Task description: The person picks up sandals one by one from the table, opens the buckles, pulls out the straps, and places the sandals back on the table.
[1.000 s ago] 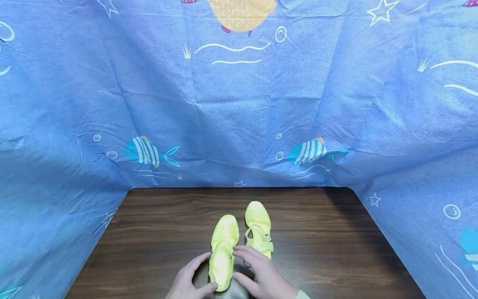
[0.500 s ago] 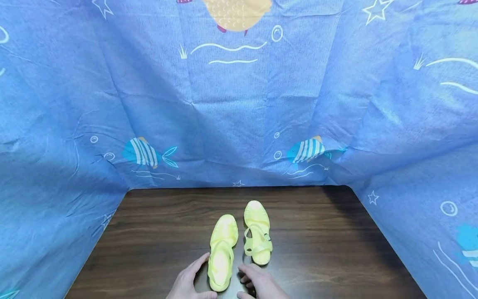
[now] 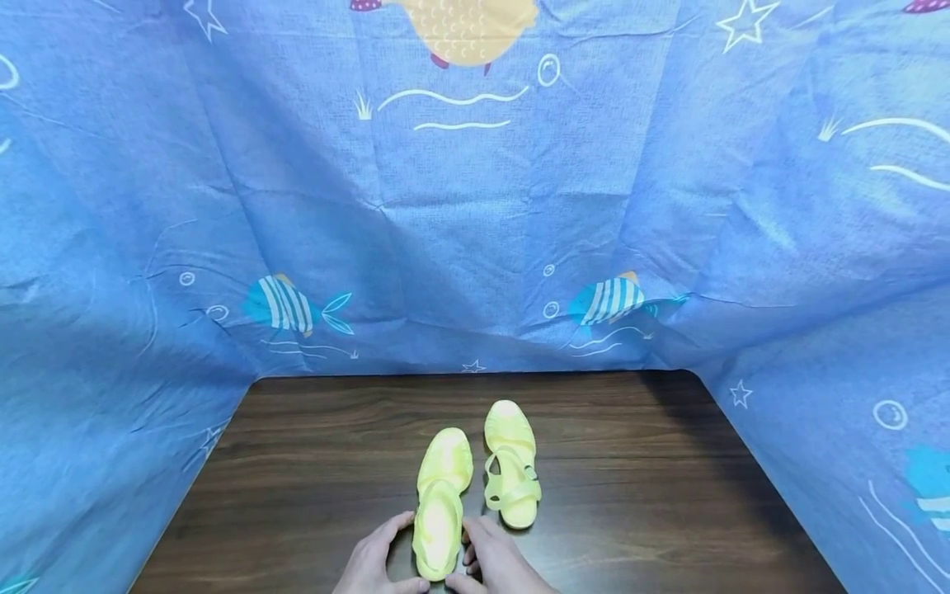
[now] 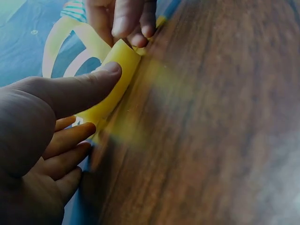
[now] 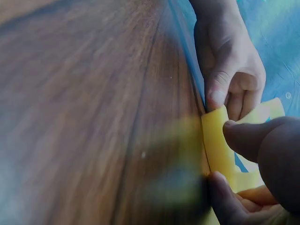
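Two pale yellow closed-toe sandals lie on the dark wooden table, toes pointing away. The left sandal (image 3: 445,466) sits nearer, its heel between both hands. My left hand (image 3: 377,557) holds that heel from the left; in the left wrist view its thumb (image 4: 89,86) presses the yellow heel edge (image 4: 126,57) with fingers below. From the right, my right hand (image 3: 496,559) grips the same sandal, its thumb (image 5: 248,136) against the heel (image 5: 215,138) in the right wrist view. A little ahead and right stands the other sandal (image 3: 510,429), untouched, strap and buckle showing.
The wooden tabletop (image 3: 638,487) has rounded far corners. Blue fabric (image 3: 460,239) printed with fish and stars hangs behind it and along both sides.
My right hand first drew back from the left sandal toward the right, then came back in against its heel. The left hand stayed beside the heel, and both sandals hold their places.
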Demonstrator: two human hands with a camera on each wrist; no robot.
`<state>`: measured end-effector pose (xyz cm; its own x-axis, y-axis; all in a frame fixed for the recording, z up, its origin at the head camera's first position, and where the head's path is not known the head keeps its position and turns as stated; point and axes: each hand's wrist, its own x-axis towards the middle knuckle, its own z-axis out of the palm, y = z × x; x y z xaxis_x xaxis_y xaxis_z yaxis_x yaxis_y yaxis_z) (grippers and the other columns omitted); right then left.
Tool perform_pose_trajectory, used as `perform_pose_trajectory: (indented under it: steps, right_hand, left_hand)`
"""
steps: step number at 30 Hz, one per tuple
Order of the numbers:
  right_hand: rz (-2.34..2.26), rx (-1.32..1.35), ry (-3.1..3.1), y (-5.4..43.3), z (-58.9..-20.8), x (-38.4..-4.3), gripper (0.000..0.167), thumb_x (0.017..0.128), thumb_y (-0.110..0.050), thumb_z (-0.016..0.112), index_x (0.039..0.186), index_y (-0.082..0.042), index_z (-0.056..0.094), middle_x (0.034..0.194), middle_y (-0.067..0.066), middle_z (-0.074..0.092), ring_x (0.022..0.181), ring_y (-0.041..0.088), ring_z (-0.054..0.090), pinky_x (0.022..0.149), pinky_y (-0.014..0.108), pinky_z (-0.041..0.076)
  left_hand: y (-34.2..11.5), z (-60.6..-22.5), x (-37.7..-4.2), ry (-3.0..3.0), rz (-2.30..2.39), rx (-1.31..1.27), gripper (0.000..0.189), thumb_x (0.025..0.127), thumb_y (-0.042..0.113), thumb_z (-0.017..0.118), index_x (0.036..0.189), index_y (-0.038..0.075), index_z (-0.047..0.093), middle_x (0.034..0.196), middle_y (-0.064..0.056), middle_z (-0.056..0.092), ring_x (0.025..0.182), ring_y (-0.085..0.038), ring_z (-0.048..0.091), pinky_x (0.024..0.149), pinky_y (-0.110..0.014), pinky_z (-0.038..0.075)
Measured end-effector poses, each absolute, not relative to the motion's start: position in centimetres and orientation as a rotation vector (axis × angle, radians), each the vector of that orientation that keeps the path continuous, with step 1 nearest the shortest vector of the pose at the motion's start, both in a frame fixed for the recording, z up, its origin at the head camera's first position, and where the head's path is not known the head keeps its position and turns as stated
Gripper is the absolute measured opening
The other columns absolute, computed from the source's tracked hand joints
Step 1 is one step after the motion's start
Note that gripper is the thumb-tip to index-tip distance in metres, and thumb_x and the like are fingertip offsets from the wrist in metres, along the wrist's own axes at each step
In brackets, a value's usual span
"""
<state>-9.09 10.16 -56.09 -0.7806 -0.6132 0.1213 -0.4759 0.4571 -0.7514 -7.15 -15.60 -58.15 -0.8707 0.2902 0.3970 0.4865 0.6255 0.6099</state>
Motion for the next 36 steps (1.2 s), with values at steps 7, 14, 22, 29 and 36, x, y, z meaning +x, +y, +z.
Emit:
perform_pose_trajectory:
  steps: [7, 14, 22, 29, 36]
  right_hand:
    - [-1.218, -0.961, 2.571, 9.7, -56.2, -9.5, 0.051, 0.089, -0.034, 0.086, 0.123, -0.010, 0.058, 0.099, -0.008, 0.051, 0.084, -0.005, 0.049, 0.070, 0.014, 0.050]
    - [-1.191, -0.955, 2.662, 8.8, -56.2, -9.7, 0.056, 0.087, -0.026, 0.089, 0.131, -0.010, 0.058, 0.099, -0.013, 0.051, 0.089, -0.004, 0.051, 0.074, 0.013, 0.049]
    - [-1.146, -0.910, 2.818, 7.5, -55.7, -10.2, 0.057, 0.089, -0.021, 0.086, 0.135, -0.009, 0.056, 0.099, -0.010, 0.052, 0.091, 0.002, 0.049, 0.077, 0.017, 0.046]
    - [-1.102, -0.773, 2.883, 6.1, -55.4, -10.5, 0.058, 0.091, -0.017, 0.082, 0.139, -0.004, 0.054, 0.102, -0.007, 0.053, 0.092, 0.004, 0.049, 0.076, 0.022, 0.047]
    - [-0.997, -0.721, 2.994, 5.4, -55.3, -10.7, 0.069, 0.089, -0.016, 0.083, 0.144, 0.006, 0.050, 0.108, 0.003, 0.060, 0.097, 0.011, 0.056, 0.081, 0.030, 0.053]
  left_hand:
    - [-15.3, -58.1, -7.3, -2.570, -1.108, -0.608, 0.080, 0.067, 0.044, 0.099, 0.128, 0.004, 0.066, 0.117, -0.003, 0.072, 0.104, -0.011, 0.067, 0.081, -0.031, 0.058]
    - [-14.7, -57.5, -7.5, -2.620, -1.134, -0.497, 0.079, 0.067, 0.037, 0.099, 0.130, 0.005, 0.066, 0.121, -0.002, 0.072, 0.105, -0.013, 0.068, 0.083, -0.031, 0.059]
    - [-13.8, -56.2, -8.4, -2.666, -1.165, -0.393, 0.083, 0.066, 0.021, 0.097, 0.138, 0.000, 0.061, 0.133, -0.012, 0.069, 0.118, -0.033, 0.067, 0.097, -0.044, 0.057]
    - [-13.5, -55.9, -9.3, -2.721, -1.180, -0.310, 0.083, 0.072, 0.009, 0.091, 0.146, -0.003, 0.055, 0.142, -0.015, 0.064, 0.129, -0.033, 0.062, 0.105, -0.052, 0.053]
    - [-13.3, -55.8, -9.7, -2.763, -1.156, -0.316, 0.083, 0.077, 0.009, 0.089, 0.148, -0.008, 0.049, 0.146, -0.024, 0.059, 0.134, -0.039, 0.058, 0.108, -0.060, 0.048]
